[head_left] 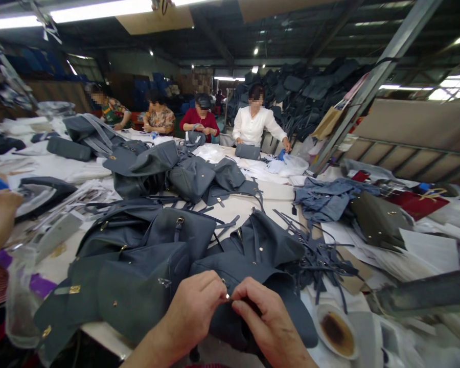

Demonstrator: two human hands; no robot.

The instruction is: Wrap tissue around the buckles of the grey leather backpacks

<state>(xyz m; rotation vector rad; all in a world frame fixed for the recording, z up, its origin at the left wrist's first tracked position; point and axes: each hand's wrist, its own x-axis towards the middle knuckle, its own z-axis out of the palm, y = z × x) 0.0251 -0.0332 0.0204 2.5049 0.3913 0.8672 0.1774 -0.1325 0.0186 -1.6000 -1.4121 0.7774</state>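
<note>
A dark blue-grey handbag (291, 294) lies right in front of me, its flap spread to the right. Over it, my left hand (199, 301) pinches a small shiny metal fitting (227, 296) at the fingertips. My right hand (262, 309) is closed just beside the fitting, thumb and fingers pressed together; what is between them is hidden. Another blue-grey bag (138, 286) with gold-coloured hardware rests against the left of my work. Behind my hands, a further bag part with a pointed side (272, 240) stands up.
More bags (191, 176) are heaped mid-table. Loose dark straps (322, 260) and a bowl with brown residue (336, 332) lie to the right, near a denim garment (329, 197) and an olive bag (379, 220). Several people work opposite; another person's arm (0, 220) reaches in at left.
</note>
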